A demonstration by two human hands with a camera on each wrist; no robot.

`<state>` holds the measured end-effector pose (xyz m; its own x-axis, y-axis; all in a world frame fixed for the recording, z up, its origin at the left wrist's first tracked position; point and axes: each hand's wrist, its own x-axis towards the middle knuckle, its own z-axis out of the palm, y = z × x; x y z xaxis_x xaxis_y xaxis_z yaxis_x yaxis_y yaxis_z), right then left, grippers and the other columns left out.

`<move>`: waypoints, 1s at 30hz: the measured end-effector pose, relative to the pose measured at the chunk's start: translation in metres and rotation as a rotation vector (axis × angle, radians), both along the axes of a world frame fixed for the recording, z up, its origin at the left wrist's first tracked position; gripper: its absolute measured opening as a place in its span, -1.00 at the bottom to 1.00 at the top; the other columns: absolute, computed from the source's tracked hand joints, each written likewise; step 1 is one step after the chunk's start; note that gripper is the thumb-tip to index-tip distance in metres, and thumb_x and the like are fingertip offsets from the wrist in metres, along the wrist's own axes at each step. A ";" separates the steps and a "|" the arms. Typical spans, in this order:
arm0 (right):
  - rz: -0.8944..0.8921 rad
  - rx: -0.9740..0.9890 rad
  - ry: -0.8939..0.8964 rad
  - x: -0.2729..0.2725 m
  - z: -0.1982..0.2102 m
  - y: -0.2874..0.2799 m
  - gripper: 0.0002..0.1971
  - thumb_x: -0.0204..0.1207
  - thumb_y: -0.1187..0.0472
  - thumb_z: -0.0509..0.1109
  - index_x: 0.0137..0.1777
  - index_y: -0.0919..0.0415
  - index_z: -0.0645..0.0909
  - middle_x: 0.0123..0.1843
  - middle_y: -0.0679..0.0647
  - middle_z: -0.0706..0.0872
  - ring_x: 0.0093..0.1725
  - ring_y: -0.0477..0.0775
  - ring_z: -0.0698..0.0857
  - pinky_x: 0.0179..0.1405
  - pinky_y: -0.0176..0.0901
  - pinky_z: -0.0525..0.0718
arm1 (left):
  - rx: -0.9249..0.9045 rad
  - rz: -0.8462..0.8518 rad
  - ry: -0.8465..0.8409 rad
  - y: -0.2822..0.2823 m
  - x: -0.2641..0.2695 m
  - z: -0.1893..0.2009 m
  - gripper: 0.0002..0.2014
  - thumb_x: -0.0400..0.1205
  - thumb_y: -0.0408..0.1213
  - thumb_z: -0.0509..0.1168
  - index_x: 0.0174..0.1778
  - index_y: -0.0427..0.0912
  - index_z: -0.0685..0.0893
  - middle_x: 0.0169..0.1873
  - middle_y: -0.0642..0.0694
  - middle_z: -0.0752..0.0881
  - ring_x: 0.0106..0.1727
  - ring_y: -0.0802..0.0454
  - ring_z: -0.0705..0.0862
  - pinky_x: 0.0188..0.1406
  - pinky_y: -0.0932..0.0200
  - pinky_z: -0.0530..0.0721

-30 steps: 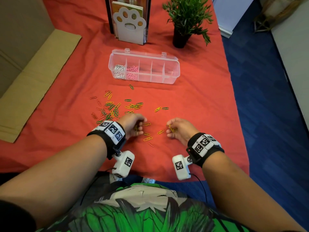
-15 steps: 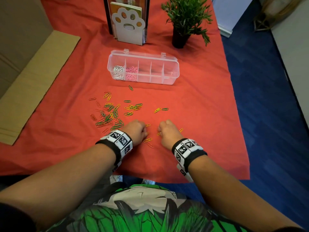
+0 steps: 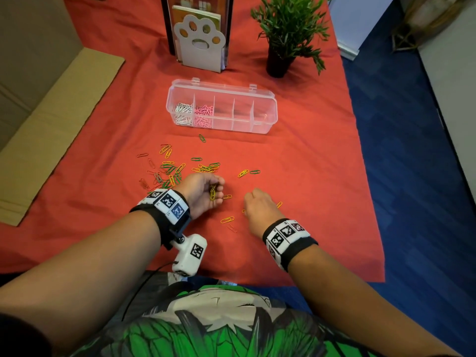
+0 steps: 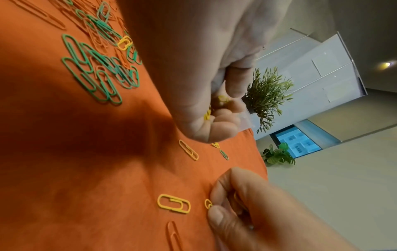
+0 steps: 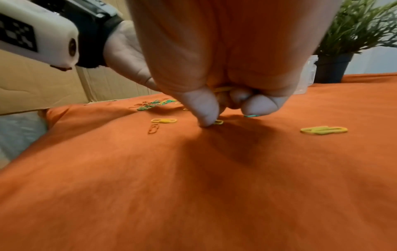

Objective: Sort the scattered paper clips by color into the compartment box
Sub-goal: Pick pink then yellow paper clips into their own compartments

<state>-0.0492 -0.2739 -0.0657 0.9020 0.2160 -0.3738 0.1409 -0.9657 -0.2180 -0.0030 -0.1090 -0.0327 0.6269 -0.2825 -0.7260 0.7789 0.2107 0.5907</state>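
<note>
My left hand (image 3: 216, 192) is turned on its side and grips a bunch of yellow paper clips (image 3: 212, 194), also visible between its curled fingers (image 4: 221, 108). My right hand (image 3: 248, 208) is curled palm down over the cloth and holds yellow clips (image 5: 223, 89) in its fist. Its thumb (image 5: 204, 112) presses on a yellow clip (image 5: 218, 122) lying on the cloth. More yellow clips (image 3: 227, 219) lie between the hands. A mixed pile of green, yellow and orange clips (image 3: 175, 172) lies left of them. The clear compartment box (image 3: 265, 117) holds white clips (image 3: 183, 114) and pink clips (image 3: 204, 116).
A red cloth (image 3: 309, 176) covers the table, whose near edge is just below my wrists. Behind the box stand a paw-shaped holder (image 3: 199, 42) and a potted plant (image 3: 283, 34). Flat cardboard (image 3: 51, 119) lies at the left. Blue floor is at the right.
My right hand moved left and turned palm down onto a clip. My left hand rolled onto its side, showing the yellow clips in its grip.
</note>
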 end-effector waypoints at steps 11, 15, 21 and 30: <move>-0.628 0.770 0.318 0.038 0.013 -0.019 -0.72 0.62 0.38 0.14 -0.25 0.02 0.39 -0.33 0.00 0.48 -0.42 -0.06 0.39 -0.50 -0.23 0.32 | 0.869 -0.952 -0.524 -0.018 -0.014 -0.010 -0.75 0.63 -0.22 0.16 -0.04 -0.24 0.73 -0.09 -0.24 0.74 0.02 -0.16 0.66 -0.13 0.20 0.53; -0.870 1.209 0.425 0.055 0.022 -0.027 -0.72 0.65 0.43 0.05 -0.14 0.10 0.50 -0.35 0.04 0.44 -0.44 -0.06 0.45 -0.56 -0.30 0.47 | 1.026 -1.156 -0.767 -0.011 -0.021 -0.021 -0.78 0.44 -0.06 0.41 -0.18 -0.14 0.74 -0.11 -0.14 0.78 0.00 -0.11 0.72 -0.06 0.18 0.59; -0.705 0.817 0.282 0.078 0.013 -0.016 -0.80 0.54 0.37 0.25 -0.25 0.09 0.52 -0.33 -0.01 0.48 -0.40 -0.07 0.46 -0.45 -0.30 0.53 | 1.010 -1.158 -0.819 -0.010 -0.021 -0.026 -0.82 0.52 -0.18 0.32 -0.12 -0.17 0.77 -0.07 -0.16 0.79 0.04 -0.11 0.71 -0.04 0.17 0.57; -0.055 -0.031 -0.064 0.081 0.002 0.011 -0.75 0.54 0.25 0.25 0.20 0.28 0.45 0.22 0.27 0.47 0.22 0.37 0.54 0.21 0.14 0.56 | 1.028 -1.091 -0.937 0.001 -0.017 -0.024 -0.81 0.51 -0.30 0.31 0.01 -0.15 0.73 0.09 -0.15 0.66 0.16 -0.08 0.63 0.14 0.18 0.49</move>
